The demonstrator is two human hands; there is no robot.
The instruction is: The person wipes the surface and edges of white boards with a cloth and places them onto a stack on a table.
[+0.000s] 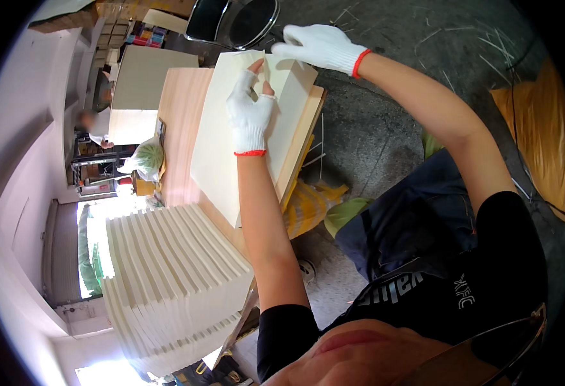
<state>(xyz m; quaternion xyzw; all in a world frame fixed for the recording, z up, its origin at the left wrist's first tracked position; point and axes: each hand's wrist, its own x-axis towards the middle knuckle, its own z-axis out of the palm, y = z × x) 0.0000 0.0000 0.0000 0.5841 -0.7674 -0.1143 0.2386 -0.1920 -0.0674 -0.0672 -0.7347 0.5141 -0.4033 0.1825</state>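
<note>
And here we are at the cream stack [221, 151], lying flat on the wood-topped table [182, 100], and everything centres on it! The left hand [250, 112] is down on its upper part, thumb and forefinger bare at the tips and set apart, with a thin pale edge standing up between them. Is it pinched? Can't tell from here. The right hand [324, 48], fully gloved, is out at the stack's top right corner, fingers spread and clamped on nothing that shows; whether it touches the corner, I can't tell either. The two hands are apart.

So how far along? Partway, I'd judge: the stack's top lies mostly flat, yet that raised edge suggests the handling isn't finished. Look to the lower left of the stack, and there's a big pile [179, 276] in many offset layers, neither hand on it. Done already, or waiting its turn? The view doesn't settle it, so the amount left is anyone's guess.

Left of the stack sits a plastic bag [146, 159] with something green inside; just beyond its top end, a black round-seated stool [253, 22]; and well off to its right, pale strips [496, 48] litter the floor.
</note>
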